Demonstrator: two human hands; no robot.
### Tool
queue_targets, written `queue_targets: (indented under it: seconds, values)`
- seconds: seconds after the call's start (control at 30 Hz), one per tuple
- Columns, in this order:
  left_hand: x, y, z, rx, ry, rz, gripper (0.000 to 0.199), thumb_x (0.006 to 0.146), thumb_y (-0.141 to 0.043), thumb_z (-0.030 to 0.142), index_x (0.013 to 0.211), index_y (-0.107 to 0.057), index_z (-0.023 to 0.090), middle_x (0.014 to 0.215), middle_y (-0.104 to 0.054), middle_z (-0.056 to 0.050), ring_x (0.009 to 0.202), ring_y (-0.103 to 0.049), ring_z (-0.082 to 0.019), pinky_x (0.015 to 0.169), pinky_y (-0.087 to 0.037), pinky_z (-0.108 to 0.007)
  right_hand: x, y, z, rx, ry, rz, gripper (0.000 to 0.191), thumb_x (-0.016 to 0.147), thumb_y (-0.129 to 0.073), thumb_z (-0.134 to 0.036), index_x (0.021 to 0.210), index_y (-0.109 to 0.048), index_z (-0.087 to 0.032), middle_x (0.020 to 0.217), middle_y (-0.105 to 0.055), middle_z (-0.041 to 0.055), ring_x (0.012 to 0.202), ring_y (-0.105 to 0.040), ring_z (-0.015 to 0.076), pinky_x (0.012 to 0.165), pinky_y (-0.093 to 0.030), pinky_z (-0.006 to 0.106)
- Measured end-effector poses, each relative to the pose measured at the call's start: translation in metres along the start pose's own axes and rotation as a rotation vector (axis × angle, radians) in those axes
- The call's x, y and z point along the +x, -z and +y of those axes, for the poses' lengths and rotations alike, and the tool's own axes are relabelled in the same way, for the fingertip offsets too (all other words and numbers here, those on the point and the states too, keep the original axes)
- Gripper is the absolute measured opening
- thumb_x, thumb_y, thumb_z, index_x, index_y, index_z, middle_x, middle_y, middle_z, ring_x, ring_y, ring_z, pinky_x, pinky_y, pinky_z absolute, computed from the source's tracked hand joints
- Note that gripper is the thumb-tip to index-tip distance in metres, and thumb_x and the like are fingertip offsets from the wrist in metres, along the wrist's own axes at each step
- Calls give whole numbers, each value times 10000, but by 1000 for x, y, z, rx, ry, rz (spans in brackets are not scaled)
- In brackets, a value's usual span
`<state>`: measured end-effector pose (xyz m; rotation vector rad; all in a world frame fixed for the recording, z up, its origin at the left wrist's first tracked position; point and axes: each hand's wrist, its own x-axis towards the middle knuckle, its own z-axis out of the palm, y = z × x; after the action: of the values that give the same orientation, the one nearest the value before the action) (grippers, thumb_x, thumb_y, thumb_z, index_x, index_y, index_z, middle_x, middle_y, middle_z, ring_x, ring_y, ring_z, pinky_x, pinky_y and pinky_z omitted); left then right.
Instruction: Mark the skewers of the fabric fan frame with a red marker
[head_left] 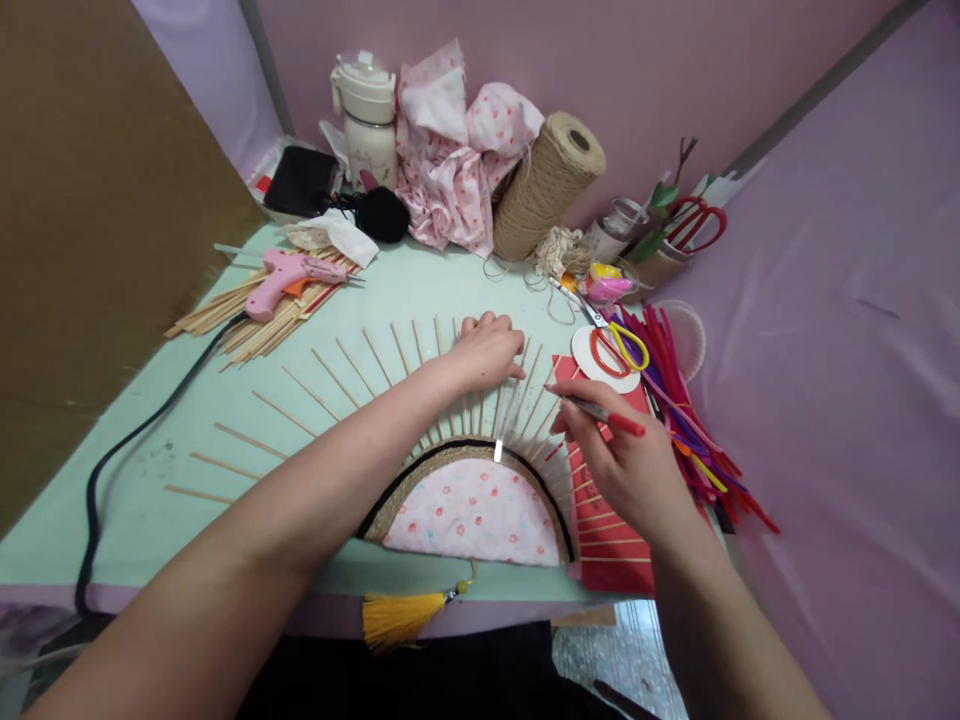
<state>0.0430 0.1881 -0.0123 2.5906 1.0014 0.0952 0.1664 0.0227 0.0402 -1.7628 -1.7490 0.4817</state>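
floral fan point(476, 510) lies near right hand point(637, 465) holding pen point(611, 417); script on bottle point(370, 140) unreadable.

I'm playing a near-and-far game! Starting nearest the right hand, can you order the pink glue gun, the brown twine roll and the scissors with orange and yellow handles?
From the right hand:
1. Scissors with orange and yellow handles, just beyond it.
2. Brown twine roll, at the back.
3. Pink glue gun, far left.
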Motion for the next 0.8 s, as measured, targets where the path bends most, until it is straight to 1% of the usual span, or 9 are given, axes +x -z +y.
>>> queue_targets:
  seconds: [0.1, 0.17, 0.27, 0.37, 0.43, 0.53, 0.67, 0.8]
  values:
    - [0, 3, 3, -20, -16, 16, 338, 873, -620, 425, 1131, -629, 207, 1215, -596, -112, 1194, -450, -300, 934, -318, -418, -30, -16, 12, 25, -63, 118, 254, 983, -454, -321, 1160, -603, -218, 895, -723, 55, 808, -699, 189, 752, -538, 322]
    - [0, 4, 5, -33, -31, 20, 341, 875, -623, 420, 1142, -617, 206, 1224, -605, -102, 1197, -457, -293, 934, -312, -407, -46, -33, 20, 13, -48, 200, 248, 983, -451, -303, 1171, -594, -225, 1033, -724, 83, 953, -697, 214, 838, -547, 366]
    - [2, 3, 9, -44, -41, 5, 349, 879, -626, 403, 1156, -604, 192, 1235, -617, -91, 1211, -462, -290, 942, -301, -407, -64, -57, 27, -9, -40, 199, 279, 983, -448, -261, 1235, -561, -226, 1189, -686, 110, 1103, -659, 227, 929, -541, 404]
    - [5, 4, 12, -36, -44, -13, 326, 884, -621, 391, 1142, -604, 193, 1235, -628, -84, 1198, -474, -285, 937, -296, -407, -73, -71, 28, 0, 36, 186, 352, 977, -450, -218, 1323, -509, -241, 1318, -628, 115, 1217, -603, 230, 999, -518, 434]
    - [7, 5, 15, -15, -54, -19, 316, 882, -621, 391, 1132, -607, 198, 1234, -631, -83, 1189, -477, -283, 927, -296, -401, -75, -76, 27, -8, 97, 162, 380, 971, -446, -189, 1343, -495, -250, 1362, -602, 112, 1260, -575, 235, 1020, -507, 458]
    - [11, 5, 20, 21, -72, -33, 321, 875, -627, 384, 1134, -608, 194, 1236, -628, -91, 1193, -471, -286, 916, -300, -396, -75, -77, 26, -50, 149, 143, 394, 961, -452, -162, 1342, -503, -250, 1347, -616, 113, 1265, -571, 244, 1014, -512, 478]
    - [16, -1, 22, 36, -53, -84, 317, 871, -624, 383, 1127, -616, 196, 1228, -631, -94, 1190, -475, -297, 910, -310, -400, -75, -77, 25, -79, 169, 140, 387, 955, -458, -156, 1327, -529, -234, 1310, -642, 117, 1247, -585, 253, 1005, -518, 479]
    - [19, -10, 18, 31, -49, -111, 303, 872, -617, 378, 1116, -620, 199, 1222, -631, -95, 1188, -480, -295, 919, -319, -408, -76, -79, 25, -87, 164, 155, 359, 956, -457, -156, 1299, -544, -219, 1296, -649, 117, 1242, -587, 245, 1007, -520, 458]
